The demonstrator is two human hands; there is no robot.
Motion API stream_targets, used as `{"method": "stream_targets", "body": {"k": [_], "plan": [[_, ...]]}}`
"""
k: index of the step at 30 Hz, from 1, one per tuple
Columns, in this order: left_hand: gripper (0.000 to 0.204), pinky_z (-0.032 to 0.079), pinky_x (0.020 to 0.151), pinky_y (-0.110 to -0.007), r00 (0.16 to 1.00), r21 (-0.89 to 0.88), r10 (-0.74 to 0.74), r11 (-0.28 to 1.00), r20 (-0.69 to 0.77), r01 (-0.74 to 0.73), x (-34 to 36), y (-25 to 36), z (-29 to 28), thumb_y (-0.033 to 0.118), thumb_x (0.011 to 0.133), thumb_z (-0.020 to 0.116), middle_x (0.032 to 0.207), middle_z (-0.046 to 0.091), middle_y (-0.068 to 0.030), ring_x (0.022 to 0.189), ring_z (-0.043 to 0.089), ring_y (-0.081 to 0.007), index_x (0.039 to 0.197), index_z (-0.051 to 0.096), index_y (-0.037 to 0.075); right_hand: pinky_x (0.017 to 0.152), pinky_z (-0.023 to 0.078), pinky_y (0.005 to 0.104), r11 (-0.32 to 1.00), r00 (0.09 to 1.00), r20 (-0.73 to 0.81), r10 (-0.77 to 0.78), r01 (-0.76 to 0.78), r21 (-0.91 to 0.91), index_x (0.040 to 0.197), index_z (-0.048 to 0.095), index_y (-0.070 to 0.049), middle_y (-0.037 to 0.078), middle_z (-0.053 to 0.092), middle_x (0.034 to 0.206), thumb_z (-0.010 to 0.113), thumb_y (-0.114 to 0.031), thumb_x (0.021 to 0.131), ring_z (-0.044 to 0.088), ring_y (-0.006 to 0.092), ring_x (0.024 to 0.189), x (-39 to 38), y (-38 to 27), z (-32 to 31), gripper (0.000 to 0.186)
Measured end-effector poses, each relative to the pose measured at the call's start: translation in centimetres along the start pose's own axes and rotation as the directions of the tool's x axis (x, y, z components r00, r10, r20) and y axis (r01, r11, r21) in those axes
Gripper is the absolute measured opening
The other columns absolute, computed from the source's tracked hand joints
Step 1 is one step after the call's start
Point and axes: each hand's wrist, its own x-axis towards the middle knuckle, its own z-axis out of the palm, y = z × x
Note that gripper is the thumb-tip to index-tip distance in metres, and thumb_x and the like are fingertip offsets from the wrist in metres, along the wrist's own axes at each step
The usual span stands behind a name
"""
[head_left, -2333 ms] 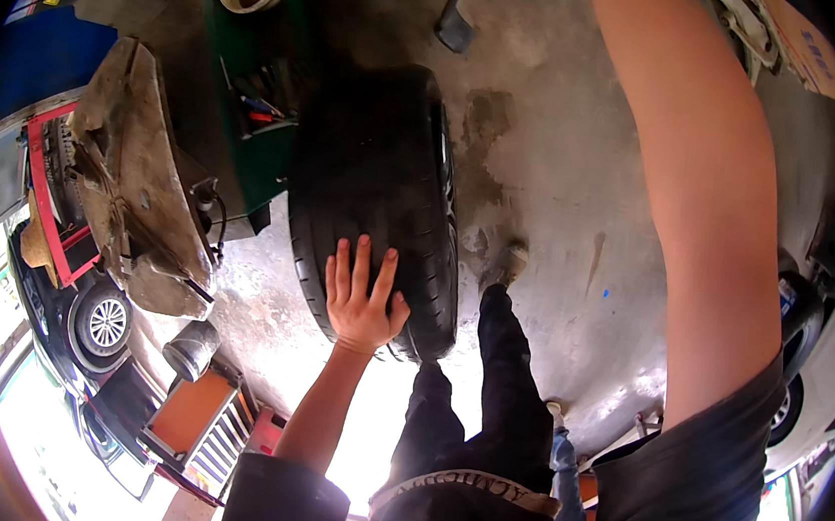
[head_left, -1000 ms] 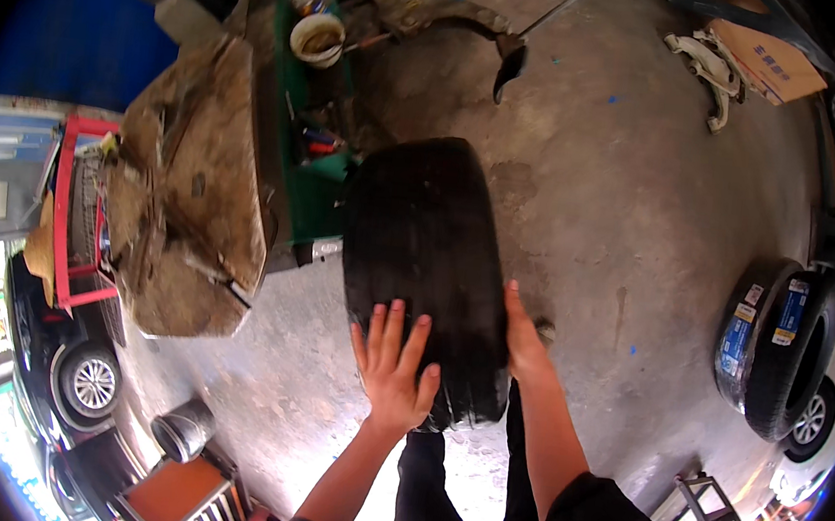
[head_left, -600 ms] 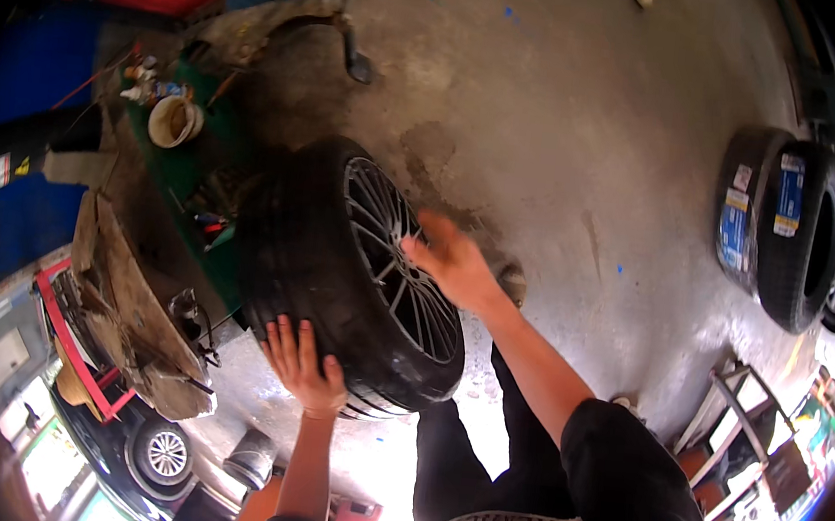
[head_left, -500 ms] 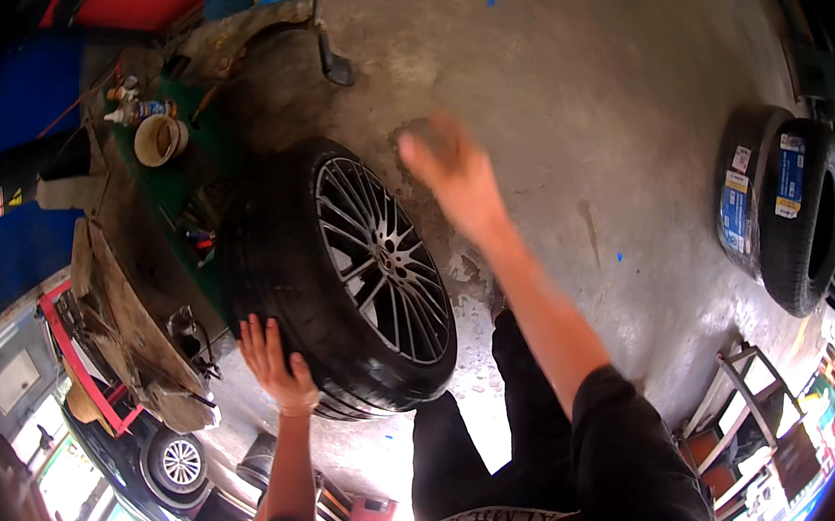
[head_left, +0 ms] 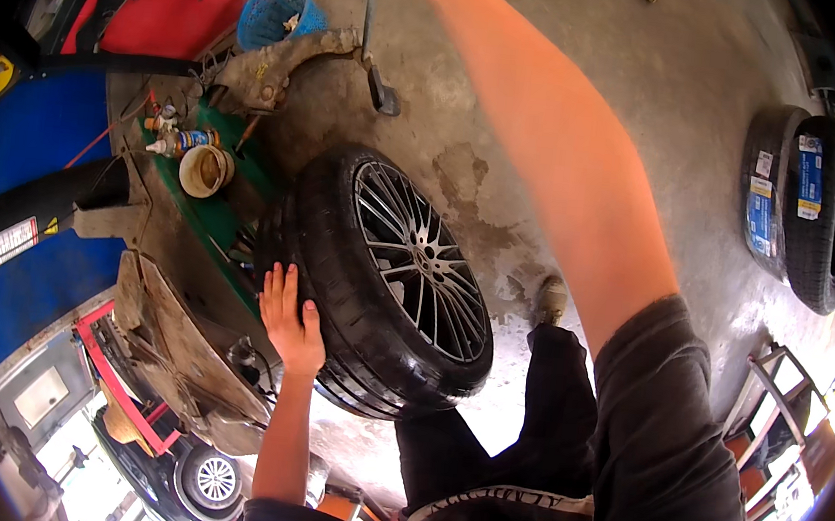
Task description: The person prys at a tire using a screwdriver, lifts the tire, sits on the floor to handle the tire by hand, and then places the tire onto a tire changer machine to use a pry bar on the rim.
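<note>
Currently steadying the upright wheel [head_left: 390, 283]; my left hand [head_left: 289, 317] lies flat and open on its tread; right hand out of view overhead. Next, I judge, a second grip to roll it.

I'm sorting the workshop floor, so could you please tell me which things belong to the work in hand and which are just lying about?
In hand:
- black tyre on silver spoked rim, steadied by left hand

Lying about:
- two labelled black tyres
- blue mesh basket
- tan round tub
</note>
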Motion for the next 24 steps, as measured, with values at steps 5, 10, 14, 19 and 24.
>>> {"method": "stream_targets", "body": {"k": [5,10,14,19,24], "plan": [[0.057,0.022,0.119,-0.058,0.999,-0.015,-0.014,1.0,0.03,0.014,0.1,-0.3,0.2,0.042,0.103,0.041,0.156,0.044,-0.0183,0.146,0.037,-0.041,0.149,0.05,0.009,0.073,0.052,0.0454,0.995,0.997,-0.061,0.05,-0.055,-0.088,0.082,0.065,0.002,0.017,0.069,0.072,0.056,-0.051,0.099,0.068,0.0333,0.075,-0.2,0.7,1.1,0.056],[0.058,0.022,0.12,-0.055,1.0,0.001,0.007,1.0,0.026,-0.007,0.6,-0.4,0.3,0.045,0.106,0.036,0.157,0.043,-0.0169,0.146,0.037,-0.0397,0.15,0.048,0.009,0.073,0.052,0.0448,0.992,0.994,-0.096,0.054,-0.064,-0.107,0.083,0.065,0.002,0.02,0.069,0.074,0.055,-0.053,0.099,0.068,0.0354,0.074,-1.5,-0.8,1.9,0.059],[0.057,0.022,0.12,-0.055,1.0,0.027,0.007,1.0,0.03,-0.008,0.8,-0.4,0.3,0.043,0.106,0.037,0.157,0.043,-0.0164,0.146,0.037,-0.0396,0.15,0.048,0.01,0.07,0.055,0.0444,0.981,0.998,-0.055,0.018,-0.028,-0.19,0.086,0.068,0.001,0.02,0.071,0.079,0.056,-0.04,0.1,0.071,0.0344,0.074,-4.5,-3.2,1.2,0.046],[0.056,0.021,0.12,-0.056,1.0,0.007,-0.004,1.0,0.023,0.004,0.6,-0.3,0.4,0.043,0.105,0.037,0.157,0.043,-0.0167,0.146,0.036,-0.0397,0.149,0.049,0.01,0.096,0.05,0.0479,0.97,0.976,0.143,0.164,-0.133,-0.202,0.115,0.067,-0.001,0.021,0.071,0.109,0.051,-0.063,0.098,0.066,0.0369,0.112,-12.2,-4.6,2.0,0.066],[0.057,0.023,0.12,-0.054,1.0,0.025,0.003,1.0,0.003,-0.003,0.7,-0.2,0.5,0.044,0.107,0.035,0.156,0.045,-0.0167,0.145,0.037,-0.0399,0.149,0.05,0.01,0.094,0.051,0.0501,0.965,0.983,0.069,0.168,-0.15,-0.215,0.111,0.067,-0.003,0.02,0.072,0.107,0.047,-0.064,0.099,0.066,0.0393,0.11,-14.2,-4.6,3.9,0.066]]}}
